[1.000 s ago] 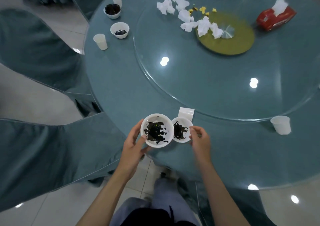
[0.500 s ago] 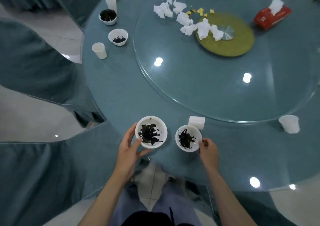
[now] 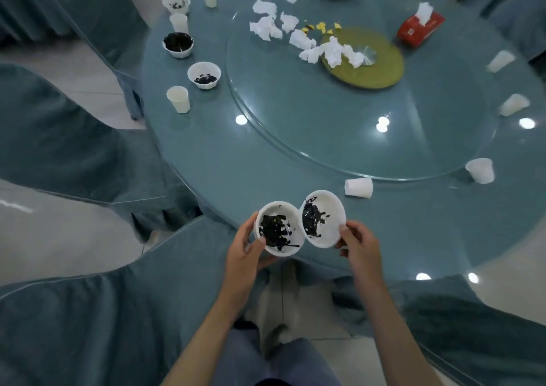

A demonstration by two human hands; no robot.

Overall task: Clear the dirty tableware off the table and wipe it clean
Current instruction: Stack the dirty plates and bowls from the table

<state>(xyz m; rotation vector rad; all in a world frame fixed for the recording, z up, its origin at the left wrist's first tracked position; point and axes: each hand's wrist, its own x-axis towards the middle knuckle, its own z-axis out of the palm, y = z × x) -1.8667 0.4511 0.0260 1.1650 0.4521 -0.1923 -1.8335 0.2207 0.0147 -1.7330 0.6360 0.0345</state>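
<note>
Left hand [image 3: 240,255] fingers gripping a white bowl [image 3: 279,228] smeared with black residue, right hand [image 3: 359,245] fingers gripping a second bowl [image 3: 323,218] tilted toward it, rims touching, both above the teal worktop [image 3: 212,161] edge

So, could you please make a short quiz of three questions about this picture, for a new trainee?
1. True or false: the right hand holds its bowl tilted toward the other bowl.
2. What lies on its side on the table just past the two held bowls?
A. a paper cup
B. a spoon
C. a tissue box
3. Fill in: the left hand holds a white bowl with ____ coloured leftovers in it.

Key
1. True.
2. A, the paper cup.
3. Black (dark).
</note>
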